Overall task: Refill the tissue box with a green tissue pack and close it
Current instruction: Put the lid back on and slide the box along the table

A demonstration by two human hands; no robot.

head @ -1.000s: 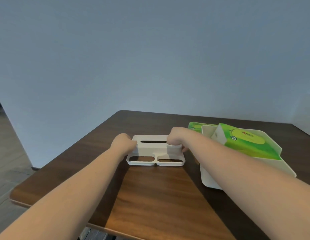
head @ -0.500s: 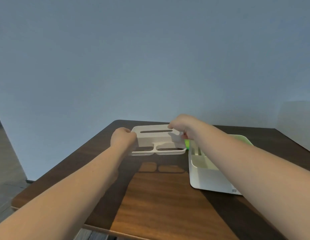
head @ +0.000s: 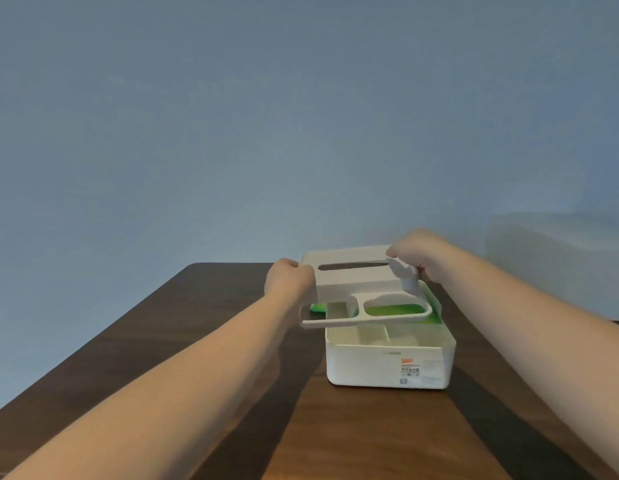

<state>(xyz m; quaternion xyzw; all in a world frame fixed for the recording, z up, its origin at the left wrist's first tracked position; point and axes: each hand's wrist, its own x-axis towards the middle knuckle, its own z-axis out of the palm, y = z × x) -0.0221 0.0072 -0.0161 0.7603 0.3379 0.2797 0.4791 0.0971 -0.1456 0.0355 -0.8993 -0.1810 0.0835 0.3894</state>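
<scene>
Lid of white plastic, one only, held in the air just above the tissue box, tilted and offset toward the box's left side so its near-left corner overhangs the tabletop. Counted openings in the lid: one long slot on the raised part, two rounded cut-outs along the near edge.

Left hand is curled tight around the lid's left edge. Right hand pinches the lid's far-right corner, fingers closed on it; a small white tab of plastic shows below the fingers, shape unclear.

One tissue box, white, open-topped, stands on the tabletop directly under the lid. A label with an orange mark sits on its near wall, right of centre. Inner dividers are visible in the near part of the box; their number is hard to tell.

Green tissue pack lies inside the box, in the far part, seen through the right cut-out and at the lid's left underside. One pack is certain; more cannot be told.

Two bare forearms reach in toward the box from the near side. Plain blue-grey wall stands behind the box.
</scene>
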